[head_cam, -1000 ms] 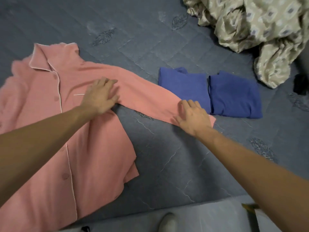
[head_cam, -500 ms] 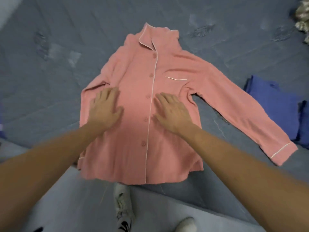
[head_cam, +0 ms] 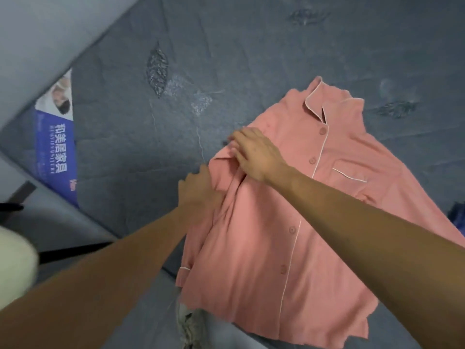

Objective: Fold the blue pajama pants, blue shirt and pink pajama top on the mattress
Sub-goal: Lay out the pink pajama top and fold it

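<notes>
Pink button-front pajama top (head_cam: 289,235) with white piping lies face up on the grey quilted mattress (head_cam: 151,137), collar pointing away from the person, hem near the mattress edge closest to them. Its sleeve on the person's left is bunched and folded in along the body; the opposite sleeve runs out of frame to the right.

Right hand (head_cam: 256,153) reaches across and rests on the shoulder seam of the bunched side, fingers fairly straight and laid over the cloth; whether the fingertips pinch a fold underneath cannot be told. Left hand (head_cam: 198,190) sits just below it at the sleeve edge, fingers loosely extended against the fabric, palm hidden, so a grip is not confirmed either.

Step in hand, by judgement: freeing and laying out this sleeve before the first fold. Third garment of the task, so likely late in the job; a sliver of blue fabric (head_cam: 459,212) shows at the right edge, too little to identify.

To do it well:
- Draw the sleeve out flat first, with no trapped creases under the body panel.
- Keep one hand anchoring the shoulder while the other moves the cuff (head_cam: 185,269).
- Fold along a line parallel to the button placket.
- Watch the hem, which sits at the mattress edge and could slide off.

Blue printed label (head_cam: 54,149) shows at the mattress side, far left.
</notes>
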A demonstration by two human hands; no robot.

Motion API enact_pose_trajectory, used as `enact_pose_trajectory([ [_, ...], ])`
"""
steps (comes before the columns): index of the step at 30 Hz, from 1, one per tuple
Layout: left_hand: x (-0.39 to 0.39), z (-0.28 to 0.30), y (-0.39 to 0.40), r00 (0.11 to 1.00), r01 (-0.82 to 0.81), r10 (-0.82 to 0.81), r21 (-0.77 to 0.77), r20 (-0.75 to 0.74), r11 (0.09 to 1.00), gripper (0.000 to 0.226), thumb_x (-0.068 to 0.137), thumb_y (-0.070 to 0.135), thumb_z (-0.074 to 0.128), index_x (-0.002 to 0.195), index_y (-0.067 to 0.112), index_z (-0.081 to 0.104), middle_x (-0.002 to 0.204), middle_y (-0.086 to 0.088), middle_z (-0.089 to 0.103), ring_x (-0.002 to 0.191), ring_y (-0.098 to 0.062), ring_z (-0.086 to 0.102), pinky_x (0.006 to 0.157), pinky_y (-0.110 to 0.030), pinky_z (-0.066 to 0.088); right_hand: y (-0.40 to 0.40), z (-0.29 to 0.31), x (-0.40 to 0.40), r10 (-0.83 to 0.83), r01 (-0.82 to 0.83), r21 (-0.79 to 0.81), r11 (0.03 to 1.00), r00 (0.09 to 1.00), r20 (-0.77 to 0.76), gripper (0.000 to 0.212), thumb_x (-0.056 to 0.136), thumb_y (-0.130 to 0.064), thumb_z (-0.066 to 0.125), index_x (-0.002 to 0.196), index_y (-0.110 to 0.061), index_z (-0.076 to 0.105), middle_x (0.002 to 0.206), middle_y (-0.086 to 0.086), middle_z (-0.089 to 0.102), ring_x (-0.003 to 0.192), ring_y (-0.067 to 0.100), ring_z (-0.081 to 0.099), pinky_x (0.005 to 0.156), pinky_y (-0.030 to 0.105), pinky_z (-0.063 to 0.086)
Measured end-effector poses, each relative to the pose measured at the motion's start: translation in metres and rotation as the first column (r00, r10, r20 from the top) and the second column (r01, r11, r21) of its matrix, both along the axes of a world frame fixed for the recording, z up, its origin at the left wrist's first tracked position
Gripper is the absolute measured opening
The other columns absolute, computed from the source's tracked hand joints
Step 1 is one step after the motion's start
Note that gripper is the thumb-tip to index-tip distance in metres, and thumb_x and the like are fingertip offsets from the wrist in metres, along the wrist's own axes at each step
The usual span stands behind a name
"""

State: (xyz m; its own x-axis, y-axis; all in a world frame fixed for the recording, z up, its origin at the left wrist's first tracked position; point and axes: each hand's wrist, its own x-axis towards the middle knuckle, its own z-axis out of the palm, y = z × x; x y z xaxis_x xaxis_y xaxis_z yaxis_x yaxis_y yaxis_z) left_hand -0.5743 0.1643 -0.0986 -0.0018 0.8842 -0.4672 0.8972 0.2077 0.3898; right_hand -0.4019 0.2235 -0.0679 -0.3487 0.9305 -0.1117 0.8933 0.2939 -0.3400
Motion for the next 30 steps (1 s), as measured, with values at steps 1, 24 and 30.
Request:
enact_pose_trajectory([
  [1,-0.001,-0.003,0.002,0.999,0.031,-0.032,0.011,0.037,0.999,0.031,0.078,0.036,0.066,0.101,0.018,0.056,0.103,-0.008,0.068,0.105,-0.036,0.064,0.084,-0.041,0.049,0.015,0.001,-0.005,0.015,-0.015,-0.05,0.999,1.0,0.01,0.034,0.097,-0.026,0.052,0.128,-0.015,0.06,0.126,0.009,0.06,0.122,0.032,0.052,0.104,0.041,0.041],
  [24,-0.051,0.03,0.055,0.952,-0.13,0.037,0.291,0.305,0.948,0.012,0.087,0.033,0.06,0.086,0.023,0.054,0.074,0.01,0.054,0.071,-0.017,0.05,0.065,-0.034,0.041,0.093,0.009,-0.001,0.077,-0.102,-0.314,0.944,0.993,-0.09,0.019,0.083,-0.03,0.071,0.1,-0.022,0.069,0.11,0.0,0.056,0.112,0.025,0.05,0.101,0.039,0.042],
  [30,-0.041,-0.007,0.086,0.941,-0.141,0.137,-0.01,0.31,0.99,0.06,0.073,0.063,0.068,0.112,0.019,0.063,0.1,0.004,0.063,0.104,-0.021,0.058,0.092,-0.04,0.051,0.114,-0.009,-0.007,0.227,-0.117,-0.479,0.87,0.957,0.179,0.022,0.076,-0.033,0.078,0.087,-0.027,0.06,0.086,-0.007,0.062,0.087,0.021,0.057,0.077,0.031,0.041],
])
